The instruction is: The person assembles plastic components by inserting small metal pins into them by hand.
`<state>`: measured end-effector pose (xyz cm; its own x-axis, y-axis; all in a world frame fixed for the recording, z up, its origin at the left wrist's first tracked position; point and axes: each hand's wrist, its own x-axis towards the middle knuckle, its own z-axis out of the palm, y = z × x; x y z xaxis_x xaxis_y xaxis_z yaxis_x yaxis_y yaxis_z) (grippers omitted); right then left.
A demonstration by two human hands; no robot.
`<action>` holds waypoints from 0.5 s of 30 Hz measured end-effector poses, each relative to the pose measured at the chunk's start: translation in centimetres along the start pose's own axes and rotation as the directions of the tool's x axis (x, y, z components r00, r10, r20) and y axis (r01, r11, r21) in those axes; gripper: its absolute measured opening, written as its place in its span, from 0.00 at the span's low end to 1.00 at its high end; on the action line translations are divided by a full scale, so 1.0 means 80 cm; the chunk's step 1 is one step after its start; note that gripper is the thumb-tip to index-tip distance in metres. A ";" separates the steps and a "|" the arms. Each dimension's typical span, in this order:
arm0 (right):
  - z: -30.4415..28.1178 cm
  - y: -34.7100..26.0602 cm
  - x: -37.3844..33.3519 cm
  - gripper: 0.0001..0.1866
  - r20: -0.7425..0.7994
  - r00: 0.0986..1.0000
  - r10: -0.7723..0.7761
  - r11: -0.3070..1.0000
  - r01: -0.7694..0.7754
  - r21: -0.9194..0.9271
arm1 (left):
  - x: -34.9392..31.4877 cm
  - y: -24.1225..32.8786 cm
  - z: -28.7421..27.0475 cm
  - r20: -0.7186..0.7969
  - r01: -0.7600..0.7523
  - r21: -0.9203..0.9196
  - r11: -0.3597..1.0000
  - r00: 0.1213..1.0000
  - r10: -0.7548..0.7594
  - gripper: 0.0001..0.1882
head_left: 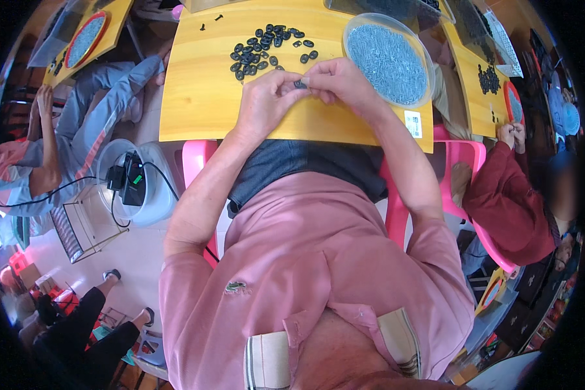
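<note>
Both my hands meet over the near part of a yellow table (195, 97). Between the fingertips of my left hand (264, 99) and my right hand (342, 83) is a small black oval piece (299, 84), pinched from both sides and partly covered by the fingers. Just beyond my hands lies a loose pile of black oval pieces with holes (265, 43), and a few stray ones sit at its right side. To the right of my right hand stands a round clear tub (429, 65) full of small silvery screws (387, 62).
Two dark screws (218, 17) lie at the table's far left. A white label (413, 123) is stuck near the right front corner. Clear bins (383, 9) line the far edge. People sit at yellow tables on both sides. A clear bucket with a black device (133, 182) stands at left.
</note>
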<state>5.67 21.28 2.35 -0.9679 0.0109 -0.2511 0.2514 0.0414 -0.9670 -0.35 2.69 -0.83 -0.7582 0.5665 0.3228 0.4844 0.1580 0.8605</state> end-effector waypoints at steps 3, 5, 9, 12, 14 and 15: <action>-0.003 0.005 -0.001 0.11 0.004 1.000 -0.008 1.000 0.008 0.009 | -0.002 0.009 -0.002 0.004 -0.060 0.036 0.998 0.998 0.060 0.14; -0.001 0.006 -0.002 0.11 0.017 1.000 -0.017 1.000 0.016 0.014 | -0.004 0.009 -0.004 0.007 -0.127 0.090 0.988 0.992 0.127 0.11; -0.003 0.017 -0.002 0.11 0.001 0.998 0.055 0.995 -0.055 0.080 | -0.005 0.002 -0.003 0.007 -0.126 0.089 0.988 0.992 0.126 0.08; 0.000 0.015 -0.003 0.12 0.023 0.997 0.077 0.982 -0.080 0.170 | -0.003 0.003 -0.004 -0.010 -0.116 0.038 0.993 0.993 0.116 0.08; 0.003 0.012 -0.003 0.12 0.026 0.998 0.065 0.980 -0.068 0.187 | 0.000 0.005 -0.005 -0.027 -0.111 0.013 0.994 0.993 0.111 0.08; 0.003 0.010 -0.003 0.12 0.013 0.999 0.040 0.988 -0.041 0.150 | 0.001 0.005 -0.005 -0.038 -0.086 0.036 0.996 0.995 0.087 0.08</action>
<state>6.08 21.05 1.62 -0.9571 -0.0004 -0.2897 0.2880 -0.1095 -0.9514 -0.40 2.48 -0.26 -0.7291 0.5467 0.4117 0.5633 0.1378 0.8147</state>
